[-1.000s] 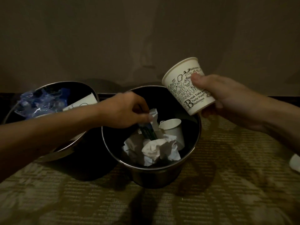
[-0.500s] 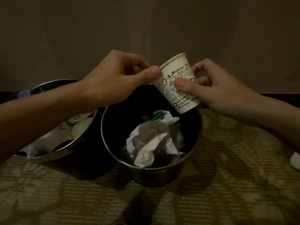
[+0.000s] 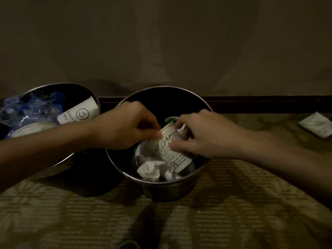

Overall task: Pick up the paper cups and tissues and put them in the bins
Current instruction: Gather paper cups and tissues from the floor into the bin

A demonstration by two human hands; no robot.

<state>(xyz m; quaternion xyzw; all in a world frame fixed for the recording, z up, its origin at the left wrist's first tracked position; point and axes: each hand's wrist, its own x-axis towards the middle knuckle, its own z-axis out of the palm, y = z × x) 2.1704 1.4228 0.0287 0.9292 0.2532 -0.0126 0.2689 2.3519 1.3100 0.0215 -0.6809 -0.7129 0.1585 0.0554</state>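
Note:
A white printed paper cup (image 3: 172,150) lies tilted inside the round metal bin (image 3: 168,187) in the middle, on top of crumpled white tissues (image 3: 150,170). My left hand (image 3: 125,126) pinches the cup near its rim from the left. My right hand (image 3: 203,135) grips the cup's side from the right, thumb across the print. A bit of green shows behind the cup. A second metal bin (image 3: 59,164) stands to the left with a smiley-face cup (image 3: 79,112) and blue plastic (image 3: 23,108) in it.
The bins stand on patterned carpet against a dim wall with a dark skirting board (image 3: 260,103). A flat white packet (image 3: 318,126) lies on the carpet at the far right.
Both hands have lowered the printed cup from above the bin's rim down into the middle bin, onto the tissues. The view has shifted so that the left bin's contents show again.

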